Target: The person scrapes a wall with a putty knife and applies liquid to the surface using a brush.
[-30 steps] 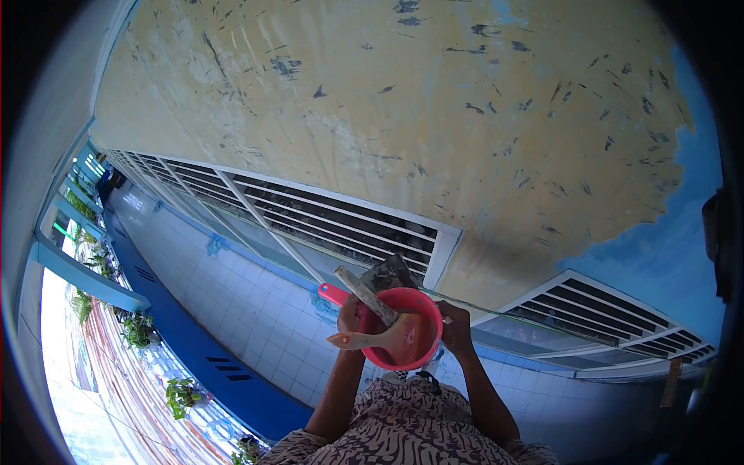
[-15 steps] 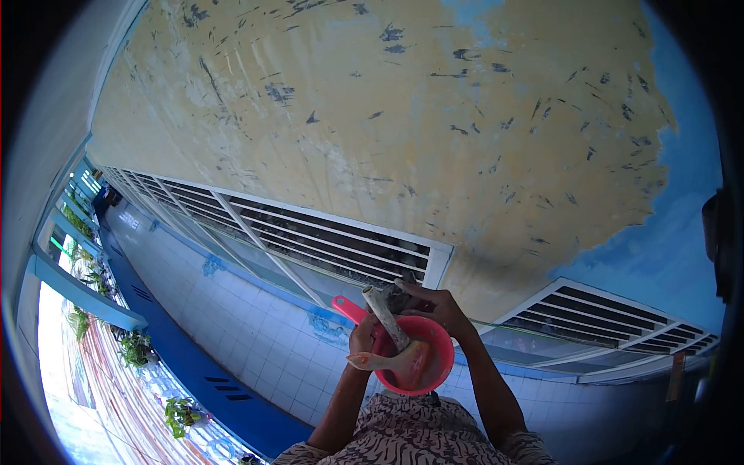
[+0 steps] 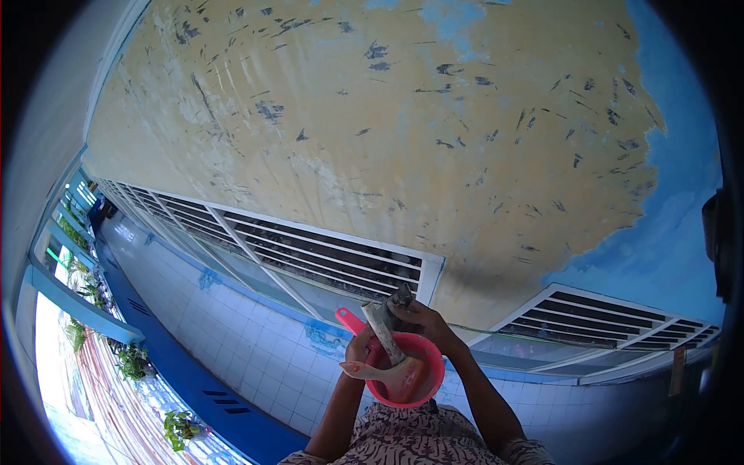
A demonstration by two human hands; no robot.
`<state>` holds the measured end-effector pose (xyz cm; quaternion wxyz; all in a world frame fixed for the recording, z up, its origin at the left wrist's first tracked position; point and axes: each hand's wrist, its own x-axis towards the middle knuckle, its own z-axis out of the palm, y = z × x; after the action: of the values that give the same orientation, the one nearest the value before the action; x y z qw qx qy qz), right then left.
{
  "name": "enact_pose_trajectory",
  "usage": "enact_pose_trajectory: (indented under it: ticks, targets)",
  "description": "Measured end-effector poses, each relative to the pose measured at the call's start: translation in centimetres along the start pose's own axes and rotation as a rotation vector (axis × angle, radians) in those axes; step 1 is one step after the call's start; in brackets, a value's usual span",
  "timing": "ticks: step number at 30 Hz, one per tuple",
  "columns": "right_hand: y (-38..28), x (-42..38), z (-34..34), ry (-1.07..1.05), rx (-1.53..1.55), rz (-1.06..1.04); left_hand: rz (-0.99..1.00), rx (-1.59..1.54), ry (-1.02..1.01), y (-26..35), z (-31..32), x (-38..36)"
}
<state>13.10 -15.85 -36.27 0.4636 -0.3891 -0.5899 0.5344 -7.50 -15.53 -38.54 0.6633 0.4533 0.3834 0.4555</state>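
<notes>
My left hand point(image 3: 357, 349) is closed round the side of a pink plastic dipper point(image 3: 439, 364), near its handle point(image 3: 349, 319). A paintbrush point(image 3: 394, 377) lies across the dipper with its pale handle jutting over the left rim. A whitish, paint-stained stick point(image 3: 381, 329) leans out of the dipper toward the wall. Just beyond the far rim, my right hand point(image 3: 428, 322) grips a dark grey, folded-looking piece point(image 3: 401, 297); its material is unclear. The dipper is held close in front of the patterned shirt point(image 3: 418, 434).
Ahead rises a yellowish, scraped wall point(image 3: 325, 147) with dark marks, bordered by blue paint point(image 3: 682, 194). White-framed louvred vents point(image 3: 333, 256) point(image 3: 581, 316) sit below it. Pale floor tiles point(image 3: 248, 349) run alongside a blue ledge point(image 3: 209, 411) with potted plants point(image 3: 180, 430).
The right fingers have curled in, and the dark piece shows more clearly above the dipper. The dipper sits slightly lower and further left in view. The whole view has shifted a little.
</notes>
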Motion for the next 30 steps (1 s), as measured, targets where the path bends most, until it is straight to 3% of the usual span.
enact_pose_trajectory:
  ticks: [3, 6, 8, 9, 11, 14, 17, 19, 20, 21, 22, 23, 27, 28, 29, 30]
  targets:
    - [-0.2, -0.2, -0.2, 0.042, -0.156, -0.046, 0.088, 0.124, -0.055, -0.1, -0.1, 0.2]
    - [1.9, -0.1, -0.7, 0.057, -0.188, 0.058, 0.053, -0.071, -0.169, -0.3, 0.2, 0.9]
    - [2.9, -0.2, -0.8, 0.127, -0.218, -0.065, -0.341, -0.714, -0.167, 0.0, 0.5, 1.4]
    - [3.3, -0.3, -0.7, 0.123, -0.225, -0.072, -0.331, -0.716, -0.171, 0.5, 0.7, 1.4]
    - [4.1, -0.5, -0.4, 0.357, -0.22, -0.109, -0.267, -0.606, -0.33, 2.0, 1.3, 1.3]
    - [4.0, -1.6, -1.5, 0.464, -0.295, -0.055, -0.259, -0.688, -0.318, 5.4, 3.6, 0.5]
    - [-2.0, -3.2, -2.7, 0.616, -0.175, -0.034, -0.222, -0.794, -0.294, 6.2, 3.5, 0.9]
    - [-7.1, -4.5, -3.9, 0.679, -0.079, -0.047, 0.017, -0.578, -0.314, 4.5, 1.4, 1.7]
    - [-10.0, -5.4, -4.9, 0.701, -0.292, -0.097, 0.207, -0.305, -0.276, 4.7, 0.9, 1.8]
    - [-13.1, -6.3, -5.2, 0.726, -0.368, -0.167, 0.219, -0.313, -0.289, 5.6, 1.0, 1.9]
    - [-17.2, -7.2, -4.8, 0.774, -0.434, -0.185, 0.217, -0.308, -0.194, 6.9, 1.3, 1.9]
    - [-19.3, -8.1, -5.4, 0.817, -0.594, -0.329, 0.214, -0.302, -0.1, 7.9, 1.5, 2.2]
    - [-30.9, -9.4, -4.3, 0.812, -1.163, -0.876, 0.316, -0.474, -0.183, 10.3, 1.5, 3.7]
    - [-33.2, -9.5, -4.2, 0.777, -1.334, -1.007, 0.418, -0.543, -0.258, 10.7, 1.7, 4.2]
    - [-36.0, -9.5, -3.2, 0.749, -1.569, -0.957, 0.518, -0.613, -0.332, 10.9, 1.7, 4.7]
    - [-38.4, -8.9, -2.1, 0.711, -1.802, -0.895, 0.603, -0.383, -0.324, 10.5, 1.1, 5.6]
